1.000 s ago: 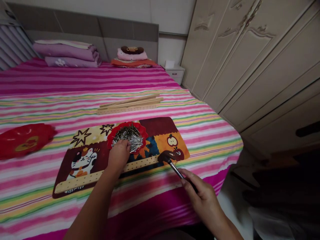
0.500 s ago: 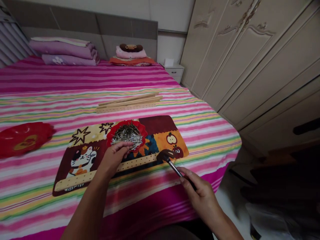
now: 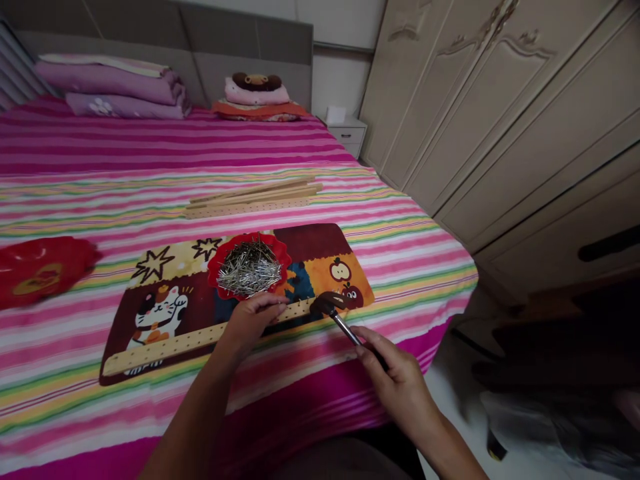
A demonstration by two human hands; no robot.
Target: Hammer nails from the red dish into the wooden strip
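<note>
My right hand point(image 3: 395, 380) is wrapped around the handle of a hammer point(image 3: 345, 328). The dark hammer head rests over the right end of a long wooden strip point(image 3: 185, 341) dotted with rows of small holes. Just above that strip, my left hand point(image 3: 257, 320) pinches a nail between thumb and fingertips; the nail is tiny and mostly covered. A red scalloped bowl point(image 3: 214, 273) heaped with metal nails point(image 3: 250, 268) stands behind my left hand. Strip and bowl both lie on a patterned mat point(image 3: 320, 240) with a cat and apples.
Several wooden strips point(image 3: 255, 197) lie farther back on the striped bedspread point(image 3: 410, 267). A red plate point(image 3: 45, 270) sits at the left. Folded purple quilts point(image 3: 115, 87) and a small pillow stack point(image 3: 257, 93) are by the headboard. A wardrobe point(image 3: 450, 133) lines the right.
My left hand has left the nail bowl and moved right and toward me, over the wooden strip near the hammer head. The right hand keeps its hammer grip; the view shifts slightly.
</note>
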